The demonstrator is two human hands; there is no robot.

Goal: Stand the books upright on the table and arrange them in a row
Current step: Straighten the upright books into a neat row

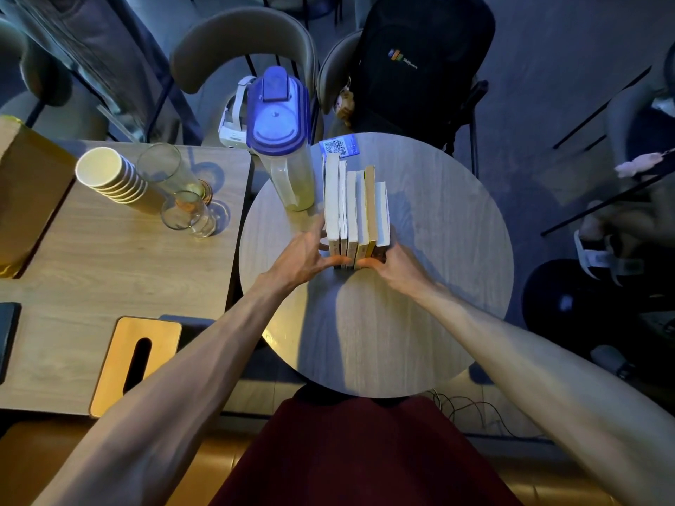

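Dim, bluish light overall; warmer yellow cast at left. Arm shadows fall forward across the round desk (438, 286). Faint glare on the pitcher lid (277, 118). Wide-angle bending at edges; far right edge blurred.

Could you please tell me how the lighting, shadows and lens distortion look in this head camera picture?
Head view: dim, bluish light; the hands and books throw soft shadows across the round table; wide-angle bending stretches both forearms and curves the chairs at the edges; the right margin is smeared and dark.

QR code sticker (338, 146) on table (438, 220)
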